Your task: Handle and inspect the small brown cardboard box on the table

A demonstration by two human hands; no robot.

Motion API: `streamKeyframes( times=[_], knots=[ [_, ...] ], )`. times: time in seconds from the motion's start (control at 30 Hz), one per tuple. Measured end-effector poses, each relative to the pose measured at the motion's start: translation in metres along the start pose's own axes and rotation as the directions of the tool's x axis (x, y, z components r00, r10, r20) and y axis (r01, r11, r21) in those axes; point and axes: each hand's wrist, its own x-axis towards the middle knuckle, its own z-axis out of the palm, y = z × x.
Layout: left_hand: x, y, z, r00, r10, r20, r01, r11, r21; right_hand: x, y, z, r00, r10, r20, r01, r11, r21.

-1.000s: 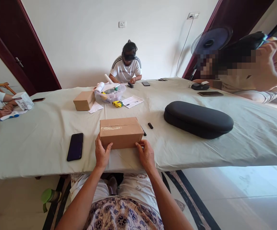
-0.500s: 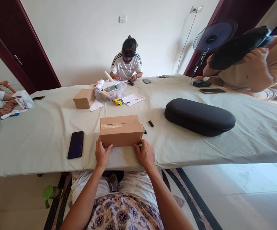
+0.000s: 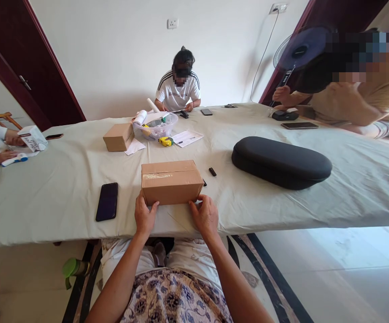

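Touching the near corners of a taped brown cardboard box, left hand and right hand lie loosely open. Neither grips it.

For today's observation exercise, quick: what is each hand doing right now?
Left hand: open, fingers touching the cardboard box at its near left corner.
Right hand: open, fingers touching its near right corner.

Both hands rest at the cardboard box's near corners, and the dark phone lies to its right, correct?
Not quite. The head view shows the dark phone left of the cardboard box. The left hand and right hand do rest at its near corners.
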Motion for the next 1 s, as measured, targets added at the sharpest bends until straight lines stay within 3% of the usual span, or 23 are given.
streamKeyframes(
  times=[0.23, 0.4, 1.0],
  knots=[
    [0.0002, 0.0038, -0.0026, 1.000, 0.012, 0.011, -0.012, 0.997, 0.081, 0.0003, -0.0014, -0.0022, 0.995, 0.093, 0.021, -0.095, 0.986, 0.140],
    [0.0010, 0.0047, -0.0036, 1.000, -0.007, 0.018, 0.005, 0.995, 0.099, 0.0013, -0.0023, -0.0049, 0.996, 0.079, 0.047, -0.086, 0.981, 0.172],
    [0.0067, 0.0102, -0.0083, 0.997, -0.074, 0.035, 0.073, 0.997, 0.034, 0.0020, -0.0099, -0.0080, 0.994, 0.039, 0.106, -0.040, 0.999, 0.003]
  ],
)
